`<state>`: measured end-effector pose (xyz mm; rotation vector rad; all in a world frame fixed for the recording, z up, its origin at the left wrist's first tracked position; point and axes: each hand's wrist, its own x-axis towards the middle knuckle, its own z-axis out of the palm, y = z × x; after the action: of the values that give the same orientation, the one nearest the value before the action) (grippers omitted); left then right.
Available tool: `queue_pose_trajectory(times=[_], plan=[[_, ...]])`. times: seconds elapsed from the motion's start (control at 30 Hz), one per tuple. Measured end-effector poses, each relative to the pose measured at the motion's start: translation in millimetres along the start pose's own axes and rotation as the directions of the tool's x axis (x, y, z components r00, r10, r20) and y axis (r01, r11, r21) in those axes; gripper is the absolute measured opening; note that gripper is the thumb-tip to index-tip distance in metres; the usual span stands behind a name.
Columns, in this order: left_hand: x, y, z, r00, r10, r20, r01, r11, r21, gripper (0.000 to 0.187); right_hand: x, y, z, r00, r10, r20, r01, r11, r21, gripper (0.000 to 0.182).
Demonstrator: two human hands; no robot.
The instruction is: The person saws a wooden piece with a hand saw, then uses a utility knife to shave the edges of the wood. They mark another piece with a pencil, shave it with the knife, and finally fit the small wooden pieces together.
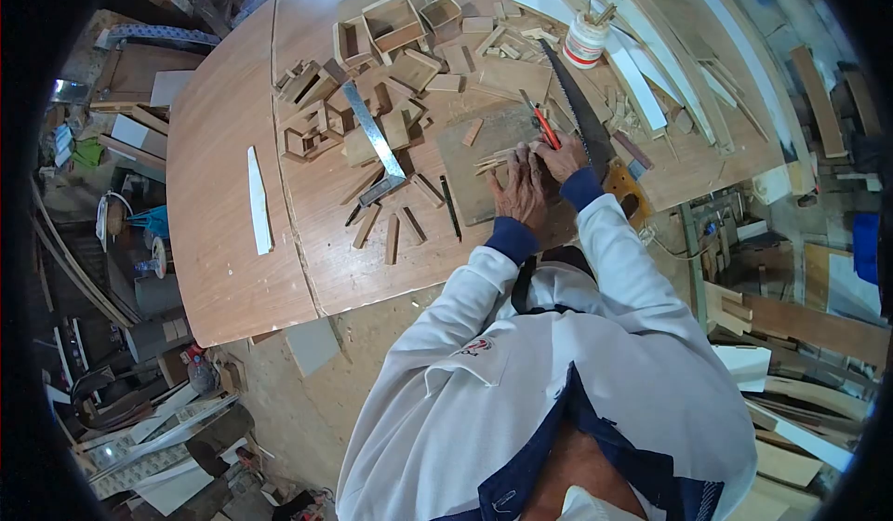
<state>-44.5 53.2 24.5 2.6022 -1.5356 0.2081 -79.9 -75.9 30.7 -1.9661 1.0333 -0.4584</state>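
Observation:
My left hand (521,192) lies on a square wooden board (462,153), its fingers over small thin wood strips (490,163). Close beside it, my right hand (563,155) is closed around a red cutter-like tool (546,130) that points up and left. A small wood block (473,133) lies on the same board. Right of my right hand is a handsaw (577,112) with a yellow handle (625,189). A metal try square (372,135) rests left of the board, with short wood pieces (392,239) and a dark pencil-like stick (450,209) nearby.
The wooden table (223,195) carries small wooden boxes (393,23) at the back and a white glue tub (585,40) with sticks in it. Long white-faced strips (642,84) lie at the right. A white wedge-shaped piece (258,201) is on the left. Scrap wood surrounds the table.

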Motion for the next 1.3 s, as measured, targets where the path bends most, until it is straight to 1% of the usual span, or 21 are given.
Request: queue_pose_trajectory(times=[0.03,0.1,0.13,0.2,0.23,0.27,0.33,0.37,0.4,0.43,0.53,0.67,0.77,0.8,0.83,0.87,0.93,0.97,1.07,1.17,1.3], plan=[[0,-1,-1,1.0,-0.002,-0.001,0.002,1.0,0.0,0.057,0,1,0,1.0,0.002,0.009,-0.002,1.0,0.02,0.027],[1,-4,-3,0.995,0.008,-0.095,-0.019,0.993,-0.114,0.054,1,4,2,1.0,-0.014,0.008,0.014,1.0,0.007,0.027],[3,-9,-2,0.995,0.011,-0.097,-0.022,0.993,-0.114,0.054,2,5,2,1.0,-0.027,0.005,0.027,1.0,-0.004,0.027],[9,-22,0,0.969,-0.118,-0.218,0.076,0.979,-0.191,0.047,3,6,2,1.0,-0.023,0.006,0.023,1.0,-0.01,0.027],[12,-28,0,0.97,-0.112,-0.216,0.07,0.979,-0.192,0.047,2,4,1,1.0,-0.023,0.012,0.023,1.0,-0.013,0.027],[14,-36,1,0.973,-0.136,-0.188,0.108,0.982,-0.153,0.045,1,2,-1,0.999,-0.022,0.039,0.021,1.0,0.013,0.027],[16,-49,0,0.973,-0.186,-0.135,0.178,0.982,-0.067,0.039,3,7,2,0.999,-0.042,0.02,0.042,0.999,0.02,0.027],[17,-53,0,0.974,-0.181,-0.134,0.174,0.983,-0.066,0.039,4,9,4,0.998,-0.069,0.004,0.068,0.997,0.023,0.027],[17,-57,-1,0.979,-0.146,-0.14,0.13,0.985,-0.116,0.036,4,9,3,0.998,-0.066,0.0,0.066,0.998,0.024,0.027],[18,-58,-2,0.983,-0.111,-0.149,0.086,0.982,-0.166,0.033,4,8,3,0.999,-0.052,0.011,0.051,0.997,0.056,0.027],[19,-59,-4,0.979,-0.093,-0.184,0.059,0.981,-0.183,0.028,2,5,2,0.999,-0.01,0.042,0.006,0.995,0.098,0.026],[19,-61,-1,0.981,-0.074,-0.179,0.037,0.979,-0.203,0.03,5,12,7,0.997,0.031,0.065,-0.037,0.994,0.105,0.025],[17,-62,0,0.979,-0.049,-0.196,0.016,0.985,-0.169,0.035,1,3,2,0.995,0.068,0.078,-0.079,0.987,0.139,0.024],[17,-61,-2,0.986,-0.05,-0.156,0.026,0.988,-0.152,0.036,2,5,4,0.995,0.069,0.077,-0.079,0.987,0.139,0.024],[16,-61,-3,0.992,-0.051,-0.116,0.036,0.99,-0.134,0.037,3,7,6,0.995,0.063,0.071,-0.072,0.989,0.128,0.024],[16,-59,-4,0.992,-0.049,-0.116,0.034,0.99,-0.133,0.037,3,9,7,0.996,0.057,0.065,-0.065,0.991,0.117,0.024],[13,-50,-6,0.971,-0.069,-0.23,0.059,0.997,-0.049,0.042,3,9,7,0.997,0.059,0.057,-0.063,0.995,0.078,0.026],[11,-45,-7,0.971,-0.067,-0.231,0.057,0.997,-0.048,0.042,3,9,7,0.997,0.058,0.05,-0.06,0.997,0.038,0.028],[4,-24,-1,0.97,0.003,-0.245,-0.029,0.995,-0.1,0.051,-1,1,2,1.0,0.019,0.014,-0.019,1.0,-0.022,0.03],[2,-14,14,0.983,0.016,-0.185,-0.026,0.998,-0.05,0.049,1,5,4,1.0,-0.002,0.002,0.002,0.996,-0.09,0.034],[5,-13,6,0.988,0.036,-0.148,-0.045,0.997,-0.058,0.043,0,5,2,1.0,0.002,-0.004,-0.002,0.999,-0.053,0.036]])
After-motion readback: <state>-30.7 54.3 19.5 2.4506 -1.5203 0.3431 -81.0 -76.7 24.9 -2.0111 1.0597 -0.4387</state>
